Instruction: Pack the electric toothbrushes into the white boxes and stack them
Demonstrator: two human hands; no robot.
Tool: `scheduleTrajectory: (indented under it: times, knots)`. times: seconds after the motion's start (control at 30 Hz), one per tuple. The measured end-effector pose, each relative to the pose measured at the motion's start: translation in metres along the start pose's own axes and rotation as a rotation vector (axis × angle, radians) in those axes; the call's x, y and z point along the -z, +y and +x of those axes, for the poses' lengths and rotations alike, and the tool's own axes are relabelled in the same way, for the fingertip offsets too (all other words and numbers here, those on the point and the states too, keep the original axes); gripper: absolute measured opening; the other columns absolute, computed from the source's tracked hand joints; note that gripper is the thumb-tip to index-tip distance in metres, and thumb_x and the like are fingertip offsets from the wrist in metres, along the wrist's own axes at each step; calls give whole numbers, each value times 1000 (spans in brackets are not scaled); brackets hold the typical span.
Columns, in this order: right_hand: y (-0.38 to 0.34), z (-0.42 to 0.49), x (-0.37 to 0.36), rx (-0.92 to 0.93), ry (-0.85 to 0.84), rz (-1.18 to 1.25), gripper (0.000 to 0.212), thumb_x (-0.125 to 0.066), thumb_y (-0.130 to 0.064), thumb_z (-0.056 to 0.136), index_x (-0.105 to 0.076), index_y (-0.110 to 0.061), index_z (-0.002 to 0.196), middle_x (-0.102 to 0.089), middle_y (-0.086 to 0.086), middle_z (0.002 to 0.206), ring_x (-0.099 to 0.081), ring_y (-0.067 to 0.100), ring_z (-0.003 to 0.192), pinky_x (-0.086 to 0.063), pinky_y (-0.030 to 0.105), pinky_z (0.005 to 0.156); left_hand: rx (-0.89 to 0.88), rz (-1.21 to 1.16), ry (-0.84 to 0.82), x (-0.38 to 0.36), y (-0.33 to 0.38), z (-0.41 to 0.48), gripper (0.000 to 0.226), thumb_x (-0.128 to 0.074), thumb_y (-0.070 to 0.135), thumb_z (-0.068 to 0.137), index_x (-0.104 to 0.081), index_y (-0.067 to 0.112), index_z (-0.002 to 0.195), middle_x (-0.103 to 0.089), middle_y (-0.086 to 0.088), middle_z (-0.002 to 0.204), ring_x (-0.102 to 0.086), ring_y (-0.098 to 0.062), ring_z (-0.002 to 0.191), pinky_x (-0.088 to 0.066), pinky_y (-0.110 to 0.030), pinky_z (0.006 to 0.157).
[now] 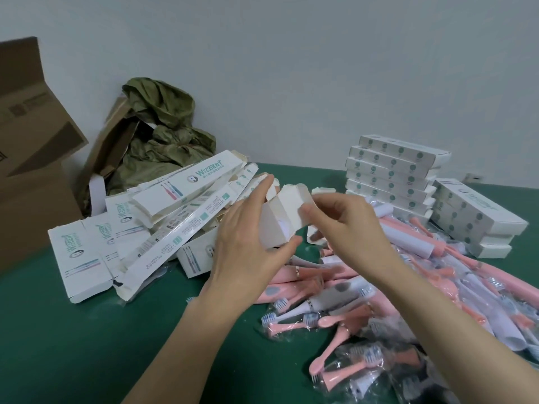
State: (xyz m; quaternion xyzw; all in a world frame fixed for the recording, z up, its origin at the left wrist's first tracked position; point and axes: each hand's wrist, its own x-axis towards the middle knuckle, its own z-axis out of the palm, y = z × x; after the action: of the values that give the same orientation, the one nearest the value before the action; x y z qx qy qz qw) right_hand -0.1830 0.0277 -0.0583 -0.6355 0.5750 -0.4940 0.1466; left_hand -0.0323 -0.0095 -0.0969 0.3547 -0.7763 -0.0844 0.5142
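My left hand (pixel 248 234) grips a white box (pixel 281 217) held in the air above the table, its open end toward me. My right hand (pixel 347 220) pinches one of the flaps at that open end. Something pale shows inside the box. Below my hands lies a heap of pink and white electric toothbrushes (pixel 364 293) in clear bags. A pile of empty white boxes (pixel 163 211) lies to the left. Packed white boxes stand in a stack (pixel 393 173) at the back right, with a shorter stack (pixel 475 217) beside it.
The table has a green cover (pixel 73 345). A brown cardboard carton (pixel 26 147) stands at the far left. Crumpled olive wrapping (pixel 163 129) and torn cardboard lean against the wall behind the empty boxes.
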Motion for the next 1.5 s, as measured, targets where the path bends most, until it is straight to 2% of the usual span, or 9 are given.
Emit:
scheduleTrajectory:
  times: [0.13,0.27,0.4,0.5,0.67,0.8,0.93,1.23,1.5]
  knots:
    - [3,0,0,-83,35,235,24,-53,-8,93,-70,3,79,-67,18,68,-60,4,52,-37,8,42,-86,63,-166,2,-9,4,104,-83,31,64,-14,42,141,-25,49,117,-24,20,110,-8,4,94]
    - [3,-1,-7,-37,39,208,26,-54,-10,93,-71,0,75,-68,16,70,-64,26,64,-53,37,59,-129,23,-49,0,-11,4,63,-68,39,72,-46,21,128,-46,22,117,-41,-1,109,-31,-20,95]
    - [1,-6,-12,68,51,179,28,-53,-17,94,-69,0,79,-64,20,69,-58,34,65,-51,52,69,-96,-20,87,-3,-6,3,40,-58,40,73,-53,26,111,-52,21,101,-44,3,94,-32,-11,86]
    - [-5,-18,-25,203,83,110,37,-45,-33,94,-70,-8,84,-56,-2,54,-50,14,53,-48,33,60,5,-95,136,-2,-1,3,31,-56,41,67,-47,39,97,-55,22,93,-48,6,91,-32,-5,78]
    - [-2,-28,-42,200,103,74,27,-49,-26,96,-69,-19,113,-58,-22,72,-53,-10,69,-36,6,65,79,-134,75,1,-3,5,40,-62,42,64,-49,41,101,-58,21,100,-51,5,98,-33,-1,78]
    - [4,-21,-35,68,151,202,23,-59,-19,91,-71,-25,109,-66,-10,70,-56,1,65,-41,17,64,-44,18,-152,-1,-13,2,78,-71,24,58,-35,35,126,-35,25,118,-33,3,115,-25,-8,93]
    - [7,-16,-29,50,202,280,25,-56,-22,92,-68,-44,97,-61,0,67,-49,28,63,-46,42,64,15,168,22,4,-23,11,60,-76,29,57,-53,16,111,-41,9,105,-38,-13,101,-31,-27,81]
    - [12,-14,-30,47,260,228,26,-63,-20,89,-68,-34,110,-62,-13,91,-54,2,71,-41,12,67,58,96,65,-2,-20,5,57,-84,25,59,-62,19,111,-54,7,101,-51,-15,95,-38,-28,77]
    - [11,-11,-27,-7,281,340,25,-60,-18,90,-69,-33,108,-71,-10,77,-50,1,60,-44,20,61,108,31,94,-5,-15,5,61,-88,21,55,-63,20,110,-51,11,99,-45,-6,95,-32,-9,78]
